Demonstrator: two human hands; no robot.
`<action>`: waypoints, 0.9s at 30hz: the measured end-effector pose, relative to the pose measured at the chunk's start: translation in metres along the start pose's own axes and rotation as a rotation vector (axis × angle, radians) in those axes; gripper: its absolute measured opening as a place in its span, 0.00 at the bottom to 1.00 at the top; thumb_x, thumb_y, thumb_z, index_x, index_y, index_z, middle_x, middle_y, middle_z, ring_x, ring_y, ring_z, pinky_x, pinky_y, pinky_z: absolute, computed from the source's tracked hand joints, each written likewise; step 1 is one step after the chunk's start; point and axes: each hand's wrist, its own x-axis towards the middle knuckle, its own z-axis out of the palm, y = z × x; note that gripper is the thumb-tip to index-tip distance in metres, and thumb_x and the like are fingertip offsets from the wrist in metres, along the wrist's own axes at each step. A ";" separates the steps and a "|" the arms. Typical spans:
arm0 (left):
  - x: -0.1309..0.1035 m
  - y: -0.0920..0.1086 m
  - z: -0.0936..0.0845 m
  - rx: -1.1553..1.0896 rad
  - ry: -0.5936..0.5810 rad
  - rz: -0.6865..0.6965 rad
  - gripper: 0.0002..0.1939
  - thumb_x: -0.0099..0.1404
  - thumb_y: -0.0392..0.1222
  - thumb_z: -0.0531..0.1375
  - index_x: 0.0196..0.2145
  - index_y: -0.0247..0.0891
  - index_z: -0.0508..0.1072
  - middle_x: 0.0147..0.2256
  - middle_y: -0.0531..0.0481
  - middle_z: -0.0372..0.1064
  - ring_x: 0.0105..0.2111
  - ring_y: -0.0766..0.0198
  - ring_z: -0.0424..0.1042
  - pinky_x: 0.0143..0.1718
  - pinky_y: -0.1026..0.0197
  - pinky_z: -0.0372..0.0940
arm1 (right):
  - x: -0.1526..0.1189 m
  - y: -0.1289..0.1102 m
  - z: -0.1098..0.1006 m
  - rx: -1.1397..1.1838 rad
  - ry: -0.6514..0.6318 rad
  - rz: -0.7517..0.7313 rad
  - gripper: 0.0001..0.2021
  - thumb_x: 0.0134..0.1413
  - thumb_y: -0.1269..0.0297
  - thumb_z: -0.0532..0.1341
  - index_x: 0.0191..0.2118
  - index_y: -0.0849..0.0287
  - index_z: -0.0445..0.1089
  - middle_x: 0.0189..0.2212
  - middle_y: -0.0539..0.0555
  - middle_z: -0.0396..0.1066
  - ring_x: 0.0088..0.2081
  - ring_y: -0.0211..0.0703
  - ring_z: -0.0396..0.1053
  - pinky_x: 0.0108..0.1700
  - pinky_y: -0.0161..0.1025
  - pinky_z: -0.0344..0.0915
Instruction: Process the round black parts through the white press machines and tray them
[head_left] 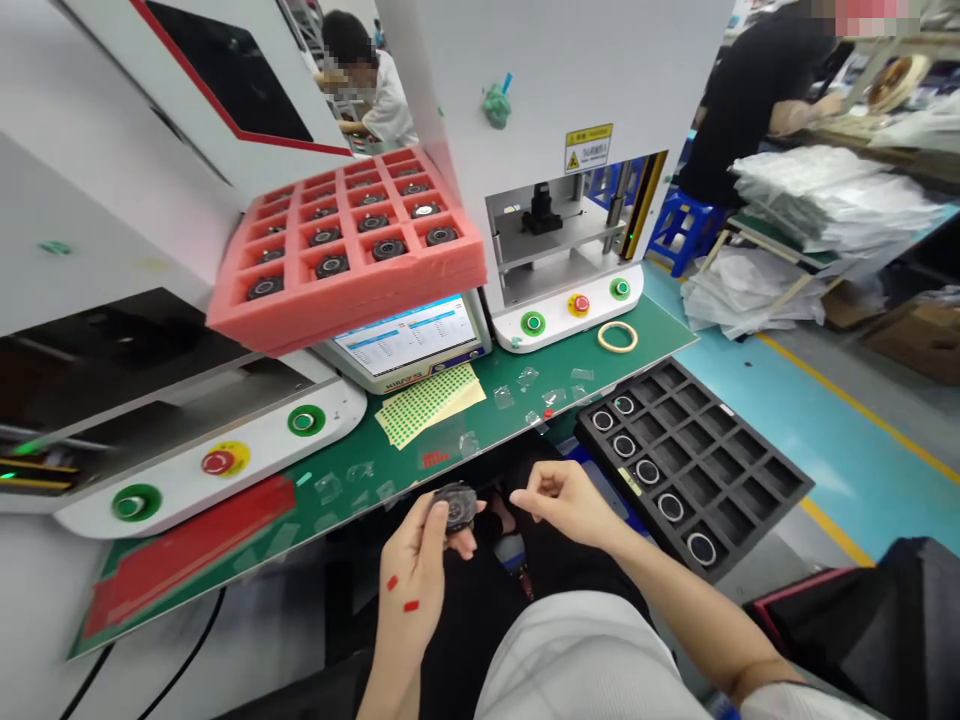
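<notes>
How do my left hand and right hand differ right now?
The left hand holds a dark round part; the right hand is curled, thumb near its fingers, and whether it pinches anything small can't be told.
The left hand has two red pieces on it near the wrist; none show on the right hand.
Both are bare.

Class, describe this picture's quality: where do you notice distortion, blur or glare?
Head view: wide-angle stretch seems to make the machines lean; head view again: the red sheets look smeared, the clear films glint, and the disc in the left hand shows little fine detail.
</notes>
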 end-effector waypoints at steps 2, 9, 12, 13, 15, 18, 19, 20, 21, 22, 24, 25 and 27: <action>0.003 0.002 0.009 0.019 -0.062 -0.030 0.17 0.66 0.53 0.55 0.39 0.35 0.69 0.25 0.51 0.72 0.21 0.65 0.70 0.26 0.63 0.67 | -0.001 0.002 -0.004 0.077 -0.020 0.001 0.16 0.43 0.53 0.70 0.29 0.62 0.70 0.22 0.47 0.68 0.24 0.32 0.63 0.26 0.30 0.59; 0.004 0.001 0.043 0.146 -0.179 -0.093 0.15 0.66 0.54 0.55 0.34 0.38 0.64 0.21 0.54 0.72 0.22 0.63 0.73 0.27 0.63 0.68 | -0.004 0.016 -0.011 0.370 -0.073 -0.024 0.16 0.42 0.54 0.71 0.25 0.62 0.70 0.25 0.49 0.70 0.26 0.35 0.68 0.31 0.35 0.66; 0.005 -0.001 0.051 0.132 -0.252 -0.118 0.16 0.66 0.55 0.55 0.36 0.38 0.64 0.23 0.52 0.74 0.24 0.62 0.75 0.29 0.61 0.69 | -0.007 0.025 -0.022 0.387 -0.050 -0.086 0.14 0.44 0.55 0.71 0.25 0.62 0.72 0.27 0.50 0.71 0.27 0.36 0.69 0.32 0.35 0.68; 0.005 -0.001 0.054 0.112 -0.283 -0.127 0.16 0.66 0.56 0.56 0.36 0.38 0.64 0.24 0.51 0.74 0.25 0.61 0.76 0.31 0.61 0.70 | -0.008 0.028 -0.026 0.381 -0.040 -0.100 0.14 0.44 0.55 0.71 0.26 0.61 0.73 0.27 0.50 0.72 0.27 0.36 0.70 0.31 0.35 0.68; 0.008 -0.003 0.057 0.050 -0.312 -0.137 0.18 0.65 0.57 0.57 0.37 0.37 0.65 0.28 0.49 0.76 0.29 0.60 0.77 0.34 0.59 0.71 | -0.011 0.031 -0.033 0.362 0.008 -0.145 0.11 0.45 0.57 0.71 0.27 0.60 0.75 0.29 0.52 0.73 0.30 0.38 0.71 0.32 0.36 0.69; 0.013 -0.007 0.058 -0.082 -0.246 -0.146 0.26 0.62 0.63 0.56 0.39 0.35 0.69 0.36 0.43 0.76 0.34 0.59 0.77 0.36 0.59 0.72 | -0.017 0.033 -0.045 0.006 0.192 -0.527 0.04 0.50 0.66 0.68 0.34 0.57 0.76 0.34 0.54 0.75 0.35 0.40 0.72 0.37 0.38 0.69; 0.015 -0.008 0.057 -0.124 -0.233 -0.169 0.29 0.61 0.66 0.54 0.38 0.34 0.70 0.36 0.42 0.76 0.33 0.59 0.76 0.35 0.59 0.72 | -0.019 0.033 -0.048 -0.199 0.250 -0.724 0.06 0.52 0.70 0.66 0.38 0.56 0.76 0.34 0.54 0.76 0.34 0.40 0.72 0.36 0.38 0.70; 0.016 -0.008 0.056 -0.157 -0.245 -0.204 0.32 0.60 0.69 0.54 0.38 0.32 0.72 0.34 0.42 0.76 0.32 0.59 0.76 0.33 0.60 0.71 | -0.020 0.032 -0.051 -0.408 0.287 -0.916 0.09 0.54 0.72 0.64 0.42 0.56 0.75 0.35 0.55 0.77 0.34 0.40 0.72 0.35 0.38 0.70; 0.017 -0.008 0.055 -0.185 -0.285 -0.245 0.34 0.59 0.69 0.54 0.36 0.31 0.73 0.31 0.42 0.75 0.30 0.60 0.75 0.31 0.61 0.71 | -0.022 0.032 -0.054 -0.585 0.298 -1.071 0.12 0.56 0.74 0.62 0.46 0.57 0.74 0.35 0.55 0.78 0.33 0.40 0.72 0.34 0.38 0.70; 0.017 -0.007 0.054 -0.209 -0.339 -0.286 0.33 0.59 0.68 0.55 0.34 0.30 0.75 0.28 0.43 0.75 0.28 0.61 0.74 0.30 0.62 0.70 | -0.023 0.031 -0.056 -0.703 0.277 -1.175 0.14 0.58 0.74 0.59 0.49 0.59 0.72 0.35 0.56 0.78 0.33 0.41 0.72 0.32 0.37 0.71; 0.016 -0.005 0.052 -0.243 -0.441 -0.337 0.27 0.59 0.62 0.60 0.32 0.30 0.76 0.25 0.46 0.73 0.26 0.65 0.72 0.29 0.65 0.69 | -0.024 0.030 -0.057 -0.830 0.195 -1.270 0.16 0.62 0.74 0.54 0.54 0.64 0.68 0.37 0.58 0.79 0.35 0.43 0.73 0.33 0.38 0.73; 0.015 -0.004 0.051 -0.250 -0.464 -0.340 0.23 0.60 0.58 0.62 0.32 0.30 0.77 0.25 0.47 0.73 0.26 0.66 0.71 0.29 0.66 0.68 | -0.024 0.030 -0.056 -0.856 0.159 -1.289 0.17 0.63 0.74 0.51 0.55 0.66 0.67 0.38 0.60 0.78 0.37 0.44 0.74 0.35 0.39 0.74; 0.014 -0.005 0.047 -0.245 -0.465 -0.326 0.17 0.59 0.52 0.64 0.33 0.31 0.78 0.27 0.48 0.74 0.28 0.67 0.71 0.32 0.67 0.68 | -0.023 0.033 -0.051 -0.881 0.102 -1.282 0.18 0.63 0.75 0.49 0.55 0.68 0.67 0.41 0.62 0.78 0.41 0.47 0.74 0.40 0.41 0.75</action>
